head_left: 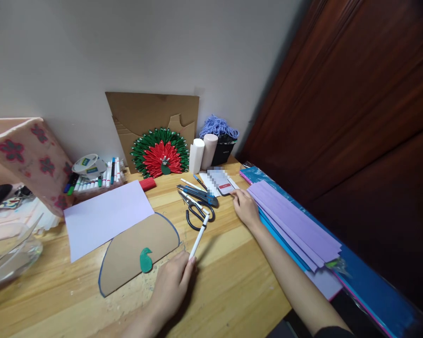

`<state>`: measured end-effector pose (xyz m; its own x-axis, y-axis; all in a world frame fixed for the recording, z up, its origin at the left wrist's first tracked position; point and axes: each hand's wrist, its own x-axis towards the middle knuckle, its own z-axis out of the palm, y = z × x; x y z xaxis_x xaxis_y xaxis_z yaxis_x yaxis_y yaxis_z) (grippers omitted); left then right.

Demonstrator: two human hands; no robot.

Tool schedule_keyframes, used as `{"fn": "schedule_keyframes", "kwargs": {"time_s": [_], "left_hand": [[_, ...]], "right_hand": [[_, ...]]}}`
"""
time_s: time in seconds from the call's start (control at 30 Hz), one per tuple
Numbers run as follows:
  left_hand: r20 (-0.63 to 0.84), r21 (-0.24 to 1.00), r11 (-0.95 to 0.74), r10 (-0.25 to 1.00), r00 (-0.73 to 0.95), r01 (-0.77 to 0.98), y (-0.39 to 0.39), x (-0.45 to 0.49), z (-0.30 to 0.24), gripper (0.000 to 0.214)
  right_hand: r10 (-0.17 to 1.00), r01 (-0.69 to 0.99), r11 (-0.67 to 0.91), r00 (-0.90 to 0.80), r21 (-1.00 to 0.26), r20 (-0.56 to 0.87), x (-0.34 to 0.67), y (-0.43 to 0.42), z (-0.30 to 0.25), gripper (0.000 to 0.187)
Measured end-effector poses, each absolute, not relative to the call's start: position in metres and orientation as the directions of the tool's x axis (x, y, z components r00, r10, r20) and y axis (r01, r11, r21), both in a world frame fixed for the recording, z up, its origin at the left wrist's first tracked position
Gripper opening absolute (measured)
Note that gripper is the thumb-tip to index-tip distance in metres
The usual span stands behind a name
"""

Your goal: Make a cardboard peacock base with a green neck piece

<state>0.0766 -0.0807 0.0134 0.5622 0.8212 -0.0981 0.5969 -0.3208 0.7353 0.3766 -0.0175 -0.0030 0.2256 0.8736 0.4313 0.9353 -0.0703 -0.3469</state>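
Note:
My left hand [172, 284] is closed on a white pen [199, 237], which points up and away over the wooden table [229, 286]. Just left of it lies a half-round cardboard piece [134, 251] outlined in blue, with a small green bird shape [145, 259] on it. A lilac paper sheet [105, 217] lies partly under the cardboard. My right hand [245, 206] reaches to a phone [223, 181], fingertips touching its near edge. Scissors [196, 210] and a utility knife [199, 194] lie between the two hands.
A red-and-green paper peacock [161, 154] leans on cardboard [155, 117] at the wall, beside two rolls [202, 152] and purple yarn [218, 126]. Markers [97, 177] lie back left. Lilac and blue paper stacks [296, 225] fill the right edge. A glass bowl [7, 258] sits far left.

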Motion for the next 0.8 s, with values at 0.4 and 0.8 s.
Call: {"fn": "schedule_keyframes", "kwargs": {"time_s": [0.4,0.8], "left_hand": [[-0.109,0.742,-0.314,0.815,0.569,0.592,-0.08,0.077,0.013,0.044],[-0.116,0.754,-0.288,0.827,0.551,0.591,-0.081,0.077,0.012,0.045]], "right_hand": [[0.886,0.954,0.035,0.109,-0.299,0.45,0.377,-0.003,-0.023,0.035],[0.738,0.894,0.081,0.243,-0.441,0.63,0.388,0.054,-0.018,0.031]]}}
